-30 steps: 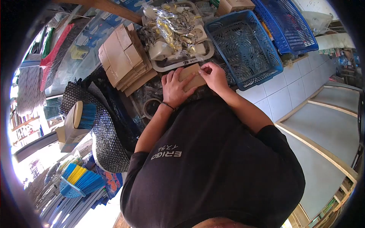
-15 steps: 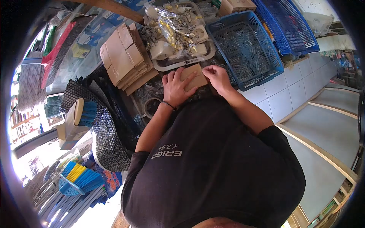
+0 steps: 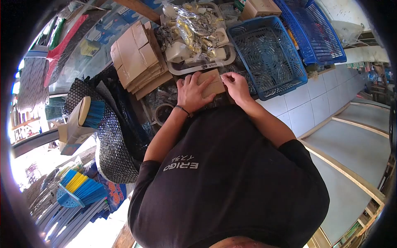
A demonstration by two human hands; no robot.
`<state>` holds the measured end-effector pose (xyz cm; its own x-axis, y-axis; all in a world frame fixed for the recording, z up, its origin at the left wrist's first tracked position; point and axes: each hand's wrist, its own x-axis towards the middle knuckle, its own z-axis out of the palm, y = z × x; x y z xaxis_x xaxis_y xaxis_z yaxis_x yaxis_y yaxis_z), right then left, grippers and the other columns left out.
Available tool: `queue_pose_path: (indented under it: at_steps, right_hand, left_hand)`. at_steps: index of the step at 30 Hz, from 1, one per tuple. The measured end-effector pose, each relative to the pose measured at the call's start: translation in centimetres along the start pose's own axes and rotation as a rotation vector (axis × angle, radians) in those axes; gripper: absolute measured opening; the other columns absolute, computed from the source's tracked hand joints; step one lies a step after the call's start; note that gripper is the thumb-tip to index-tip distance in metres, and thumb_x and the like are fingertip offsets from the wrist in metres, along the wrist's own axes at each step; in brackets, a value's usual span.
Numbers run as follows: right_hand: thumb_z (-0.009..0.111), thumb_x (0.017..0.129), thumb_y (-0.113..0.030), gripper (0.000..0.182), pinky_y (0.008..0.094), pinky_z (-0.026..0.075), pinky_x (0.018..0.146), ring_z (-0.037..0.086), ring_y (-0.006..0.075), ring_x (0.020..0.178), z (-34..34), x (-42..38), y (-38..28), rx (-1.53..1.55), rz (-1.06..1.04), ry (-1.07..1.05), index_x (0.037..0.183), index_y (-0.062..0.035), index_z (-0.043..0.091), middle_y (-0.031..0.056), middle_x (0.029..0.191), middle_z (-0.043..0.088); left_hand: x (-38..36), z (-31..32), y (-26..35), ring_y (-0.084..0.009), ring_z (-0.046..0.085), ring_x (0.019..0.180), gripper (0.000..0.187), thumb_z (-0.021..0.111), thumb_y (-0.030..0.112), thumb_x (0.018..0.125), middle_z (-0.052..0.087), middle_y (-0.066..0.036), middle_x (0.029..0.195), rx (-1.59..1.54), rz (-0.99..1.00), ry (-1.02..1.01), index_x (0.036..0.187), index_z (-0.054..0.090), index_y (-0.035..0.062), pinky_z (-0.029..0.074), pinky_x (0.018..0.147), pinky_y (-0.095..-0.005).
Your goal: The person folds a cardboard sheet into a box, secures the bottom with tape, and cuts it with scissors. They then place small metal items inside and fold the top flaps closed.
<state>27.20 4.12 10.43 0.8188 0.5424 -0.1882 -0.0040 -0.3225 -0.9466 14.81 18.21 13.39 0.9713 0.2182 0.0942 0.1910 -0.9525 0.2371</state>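
A small brown cardboard box [image 3: 214,85] lies in front of the white-rimmed tray. Across its left part rests my left hand [image 3: 192,93], index finger on top and thumb along the near edge, holding it steady. The fingers of my right hand [image 3: 236,87] are pinched together at the box's right edge; whatever is between them is too small or hidden to make out. Beyond the box, the tray [image 3: 178,71] carries white pieces and crinkled gold and silver plastic packets [image 3: 188,35]. A roll of tape [image 3: 157,115] sits left of my left wrist.
Folded cardboard [image 3: 134,53] is stacked at the left. A dark blue basket [image 3: 304,81] stands right of the tray, with a brighter blue basket [image 3: 318,53] beyond. Black bubble wrap [image 3: 113,153] hangs at the left near a blue-bristled brush [image 3: 94,114]. White floor tiles [image 3: 301,99] lie to the right.
The camera view has shifted slightly. My left hand stays on the box, and my right hand remains pinched at its right edge with a slight change of finger pose.
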Motion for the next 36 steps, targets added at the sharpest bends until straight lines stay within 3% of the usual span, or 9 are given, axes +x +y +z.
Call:
queue_pose_path:
  at_steps: [20, 23, 36]
  right_hand:
    - [0.065, 0.084, -0.019, 0.02, 0.0317, 0.05, 0.063, 0.066, 0.0207, 0.068, -0.06, 0.2, -0.39, -0.126, -0.051, 0.019, 0.086, 0.0008, 0.066, 0.0116, 0.074, 0.067]
    - [0.064, 0.086, -0.018, 0.019, 0.0269, 0.047, 0.061, 0.059, 0.0116, 0.064, -0.01, 0.15, -0.37, -0.145, -0.079, 0.02, 0.088, 0.0013, 0.066, 0.0055, 0.072, 0.065]
    - [0.068, 0.083, -0.02, 0.02, 0.0296, 0.048, 0.062, 0.062, 0.016, 0.064, 0.16, -0.1, -0.66, -0.164, -0.074, 0.047, 0.086, 0.0001, 0.066, 0.009, 0.071, 0.066]
  left_hand:
    - [-0.07, 0.14, -0.18, -0.0273, 0.046, 0.111, 0.064, 0.065, 0.052, 0.071, 0.048, -0.009, 0.124, 0.011, 0.019, 0.017, 0.131, 0.05, 0.0386, 0.034, 0.09, -0.0477]
    - [-0.1, 0.23, -0.19, -0.0272, 0.047, 0.11, 0.064, 0.065, 0.051, 0.071, 0.048, -0.009, 0.124, 0.017, 0.02, 0.02, 0.132, 0.05, 0.0387, 0.034, 0.09, -0.0477]
    - [-0.05, 0.08, -0.08, -0.0269, 0.045, 0.112, 0.064, 0.065, 0.052, 0.071, 0.047, -0.009, 0.124, 0.004, 0.007, 0.004, 0.132, 0.05, 0.0374, 0.033, 0.092, -0.0482]
